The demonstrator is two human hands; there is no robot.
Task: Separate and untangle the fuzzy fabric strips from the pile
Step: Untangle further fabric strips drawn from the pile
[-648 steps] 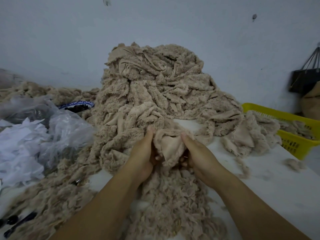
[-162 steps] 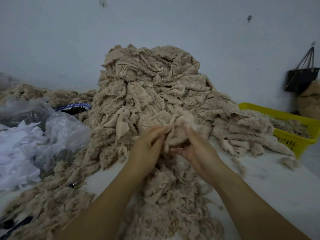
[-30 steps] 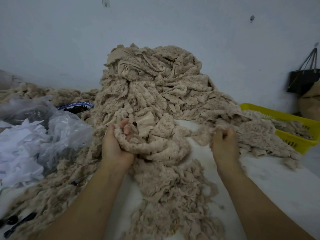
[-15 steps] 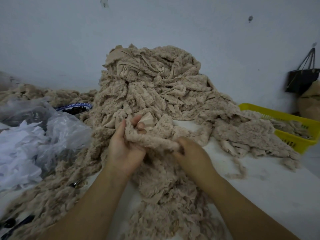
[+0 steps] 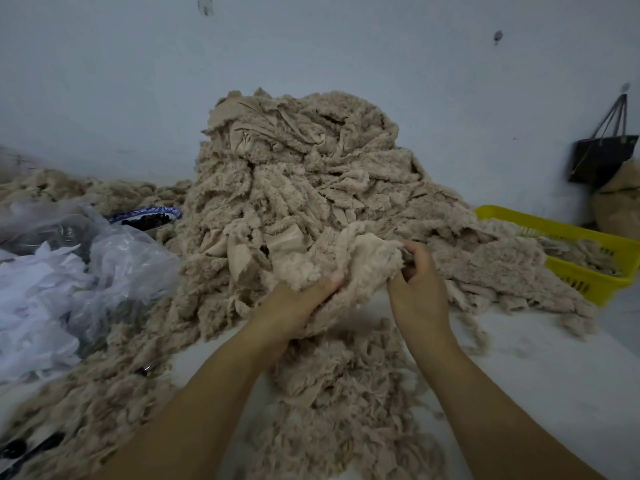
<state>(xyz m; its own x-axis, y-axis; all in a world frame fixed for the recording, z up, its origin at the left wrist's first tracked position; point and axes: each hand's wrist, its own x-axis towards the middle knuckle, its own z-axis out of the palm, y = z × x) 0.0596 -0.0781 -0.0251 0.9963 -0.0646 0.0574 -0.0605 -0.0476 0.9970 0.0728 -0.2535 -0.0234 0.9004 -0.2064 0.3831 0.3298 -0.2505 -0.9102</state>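
A fuzzy beige strip [image 5: 360,265] is lifted just off the table at the foot of the pile [image 5: 304,174], between both hands. Its pale smooth backing shows at the top and its ragged woolly edge hangs down towards the left wrist. The left hand [image 5: 294,306] grips it from below, with fingers curled up into the fleece. The right hand [image 5: 417,289] pinches its right end, fingers bent tight around the edge. The strip's upper left side is touching the pile, and I cannot tell whether it is free of it.

The pile rises tall behind the hands and leans against the pale wall [image 5: 346,46], with its skirts spreading left and right. A lower heap of loose strips [image 5: 346,393] lies in front between the forearms and runs to the near edge of the view.

The bare white table [image 5: 554,375] shows mainly to the right of the right forearm, an open patch bounded by the pile's right skirt and a yellow basket [image 5: 588,237] that holds more fleece. A narrow bare wedge lies between the left forearm and the front heap. The left side is crowded: fleece scraps, a clear plastic bag [image 5: 117,258], white scraps [image 5: 31,299] and a blue-rimmed bowl [image 5: 145,214] just beside the pile. A black bag [image 5: 602,161] hangs on the wall at far right
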